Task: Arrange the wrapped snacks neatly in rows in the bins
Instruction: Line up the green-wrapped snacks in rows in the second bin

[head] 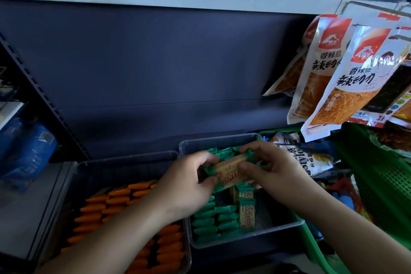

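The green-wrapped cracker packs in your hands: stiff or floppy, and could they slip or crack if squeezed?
Probably stiff: the cracker packs hold flat and straight between the left hand and right hand. Likely fragile, since crackers show through the wrapper. The glossy film looks slippery, and packs standing on edge in the clear bin may tip.

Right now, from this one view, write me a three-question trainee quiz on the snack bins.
1. True or false: the left hand and the right hand both have a grip on the same green cracker pack.
2. Which colour are the snacks in the left bin? A orange, B blue, C purple.
3. Fill in: the hanging bags are to the upper ___ of the right bin.
Key: 1 true; 2 A; 3 right.
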Tool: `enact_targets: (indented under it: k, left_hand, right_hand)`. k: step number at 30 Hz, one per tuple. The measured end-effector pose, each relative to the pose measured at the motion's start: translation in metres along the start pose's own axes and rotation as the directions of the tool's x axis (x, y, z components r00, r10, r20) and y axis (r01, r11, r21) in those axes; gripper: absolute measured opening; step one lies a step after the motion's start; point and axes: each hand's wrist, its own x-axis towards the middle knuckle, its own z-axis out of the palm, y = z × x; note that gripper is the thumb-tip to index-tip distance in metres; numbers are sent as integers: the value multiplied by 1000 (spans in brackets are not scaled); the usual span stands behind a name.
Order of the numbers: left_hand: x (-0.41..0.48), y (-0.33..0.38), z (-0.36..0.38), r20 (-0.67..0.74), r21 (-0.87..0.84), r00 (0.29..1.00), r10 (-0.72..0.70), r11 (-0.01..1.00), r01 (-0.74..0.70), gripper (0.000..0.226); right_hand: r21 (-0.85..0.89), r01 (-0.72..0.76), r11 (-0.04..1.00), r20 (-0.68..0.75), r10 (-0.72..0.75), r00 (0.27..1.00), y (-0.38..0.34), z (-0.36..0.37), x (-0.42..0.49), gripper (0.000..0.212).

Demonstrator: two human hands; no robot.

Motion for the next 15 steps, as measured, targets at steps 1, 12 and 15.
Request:
enact_targets:
  k: [1, 12, 15]
  left_hand:
    - [1, -4, -1, 4, -1, 1000, -21, 1000, 21, 32]
    - [14, -2, 6, 5, 159, 994, 107, 982, -106, 25]
    - [23, -9, 3, -82, 92, 993, 86, 993, -79, 31]
  right_hand:
    - [21, -30, 999, 16, 30, 999, 1, 0, 0, 24]
    - [-456, 221, 862, 92, -202, 975, 15, 36, 8, 48]
    - [-434, 199, 878, 133, -156, 979, 31, 42, 25, 48]
